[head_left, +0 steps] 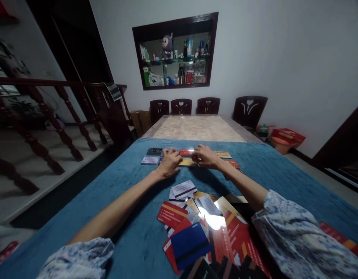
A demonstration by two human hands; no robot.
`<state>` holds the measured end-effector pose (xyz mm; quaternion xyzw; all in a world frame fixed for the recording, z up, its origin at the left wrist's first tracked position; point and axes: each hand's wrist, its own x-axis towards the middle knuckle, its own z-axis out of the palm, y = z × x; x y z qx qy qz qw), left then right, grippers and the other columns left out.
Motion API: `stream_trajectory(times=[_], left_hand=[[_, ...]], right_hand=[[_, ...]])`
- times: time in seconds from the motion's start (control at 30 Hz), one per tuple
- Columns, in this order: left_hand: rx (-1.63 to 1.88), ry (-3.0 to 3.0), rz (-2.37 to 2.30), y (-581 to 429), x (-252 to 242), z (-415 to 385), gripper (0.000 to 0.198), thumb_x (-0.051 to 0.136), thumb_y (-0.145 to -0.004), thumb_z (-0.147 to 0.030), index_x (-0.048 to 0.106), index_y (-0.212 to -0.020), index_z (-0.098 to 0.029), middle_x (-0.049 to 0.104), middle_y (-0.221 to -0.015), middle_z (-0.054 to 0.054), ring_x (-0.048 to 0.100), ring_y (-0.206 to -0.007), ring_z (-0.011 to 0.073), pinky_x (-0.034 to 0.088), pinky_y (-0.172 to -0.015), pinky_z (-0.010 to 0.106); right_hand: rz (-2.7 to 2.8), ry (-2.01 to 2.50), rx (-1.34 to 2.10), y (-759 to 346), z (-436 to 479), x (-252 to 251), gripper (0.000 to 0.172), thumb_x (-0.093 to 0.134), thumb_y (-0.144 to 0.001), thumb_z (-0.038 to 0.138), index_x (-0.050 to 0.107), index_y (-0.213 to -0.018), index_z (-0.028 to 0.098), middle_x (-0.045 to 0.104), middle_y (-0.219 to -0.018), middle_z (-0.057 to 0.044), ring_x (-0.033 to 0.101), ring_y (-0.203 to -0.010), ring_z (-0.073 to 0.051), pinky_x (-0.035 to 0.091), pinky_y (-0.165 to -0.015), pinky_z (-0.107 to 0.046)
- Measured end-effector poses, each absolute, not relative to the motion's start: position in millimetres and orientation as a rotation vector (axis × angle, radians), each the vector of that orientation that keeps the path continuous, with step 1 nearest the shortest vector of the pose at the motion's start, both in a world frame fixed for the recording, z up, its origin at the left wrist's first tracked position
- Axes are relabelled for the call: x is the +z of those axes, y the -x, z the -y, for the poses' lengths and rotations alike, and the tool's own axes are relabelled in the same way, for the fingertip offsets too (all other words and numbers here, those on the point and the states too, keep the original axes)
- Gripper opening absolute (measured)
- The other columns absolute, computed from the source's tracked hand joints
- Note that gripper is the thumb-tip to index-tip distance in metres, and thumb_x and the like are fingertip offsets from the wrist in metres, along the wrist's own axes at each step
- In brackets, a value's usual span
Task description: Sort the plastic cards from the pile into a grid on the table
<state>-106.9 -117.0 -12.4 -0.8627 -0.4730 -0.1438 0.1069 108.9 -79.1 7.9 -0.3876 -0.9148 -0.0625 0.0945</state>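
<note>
Several small stacks of plastic cards lie in rows on the blue cloth. My left hand is closed, its curled fingers at the left end of a yellow card stack. At that stack's right end is my right hand, also closed with fingertips pointing down. Just behind lies a red card stack. Left of my left hand are a black stack and a whitish stack. Beyond my right hand are another yellow stack and a red card. My fingers hide some stacks partly.
A loose heap of cards spreads nearer me, with a blue card, a red card and a white card on top. More red cards lie at the right. Chairs line the table's far end; a wooden railing stands left.
</note>
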Motion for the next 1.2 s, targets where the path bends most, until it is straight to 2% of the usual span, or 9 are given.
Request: stream_trajectory(times=[0.2, 0.37, 0.57, 0.7, 0.9, 1.2], left_hand=[[-0.589, 2.538, 1.284, 117, -24, 140, 0.023, 0.051, -0.086, -0.006, 0.069, -0.094, -0.019, 0.068, -0.099, 0.009, 0.046, -0.114, 0.0287, 0.027, -0.094, 0.049], [-0.650, 2.550, 1.309, 124, -30, 157, 0.026, 0.051, -0.084, -0.003, 0.069, -0.095, -0.019, 0.070, -0.098, 0.007, 0.048, -0.111, 0.0274, 0.027, -0.093, 0.048], [-0.682, 2.586, 1.320, 131, -39, 185, 0.027, 0.051, -0.083, -0.003, 0.069, -0.094, -0.019, 0.071, -0.097, 0.006, 0.048, -0.112, 0.0274, 0.025, -0.095, 0.049], [-0.707, 2.637, 1.322, 130, -43, 204, 0.022, 0.054, -0.086, -0.008, 0.070, -0.094, -0.020, 0.072, -0.098, 0.005, 0.049, -0.113, 0.0267, 0.024, -0.096, 0.048], [-0.806, 2.682, 1.407, 125, -49, 218, 0.016, 0.056, -0.091, -0.019, 0.072, -0.093, -0.021, 0.073, -0.099, 0.004, 0.051, -0.114, 0.0258, 0.022, -0.099, 0.049], [-0.774, 2.764, 1.481, 127, -51, 223, 0.018, 0.064, -0.088, -0.031, 0.073, -0.101, -0.023, 0.072, -0.111, 0.006, 0.048, -0.121, 0.0296, 0.025, -0.102, 0.052]], right_hand=[[2.669, 1.060, -0.111, -116, 95, -2, 0.017, 0.055, -0.082, 0.012, 0.070, -0.086, 0.018, 0.068, -0.092, -0.009, 0.049, -0.091, -0.023, 0.026, -0.069, -0.031], [2.662, 0.914, -0.045, -120, 102, -12, 0.017, 0.056, -0.077, 0.008, 0.070, -0.081, 0.018, 0.068, -0.090, -0.007, 0.049, -0.087, -0.022, 0.031, -0.075, -0.032], [2.642, 0.812, 0.000, -119, 118, -21, 0.014, 0.058, -0.081, 0.014, 0.071, -0.083, 0.018, 0.067, -0.087, -0.008, 0.050, -0.088, -0.022, 0.034, -0.079, -0.034], [2.664, 0.754, 0.070, -118, 126, -24, 0.013, 0.063, -0.081, 0.018, 0.072, -0.090, 0.020, 0.067, -0.092, -0.008, 0.050, -0.093, -0.023, 0.036, -0.081, -0.035], [2.720, 0.708, 0.114, -115, 133, -25, 0.014, 0.067, -0.079, 0.020, 0.074, -0.091, 0.019, 0.067, -0.093, -0.008, 0.052, -0.088, -0.021, 0.039, -0.083, -0.036], [2.752, 0.654, 0.239, -113, 137, -31, 0.027, 0.070, -0.075, 0.024, 0.074, -0.102, 0.018, 0.070, -0.109, -0.009, 0.055, -0.100, -0.025, 0.042, -0.092, -0.040]])
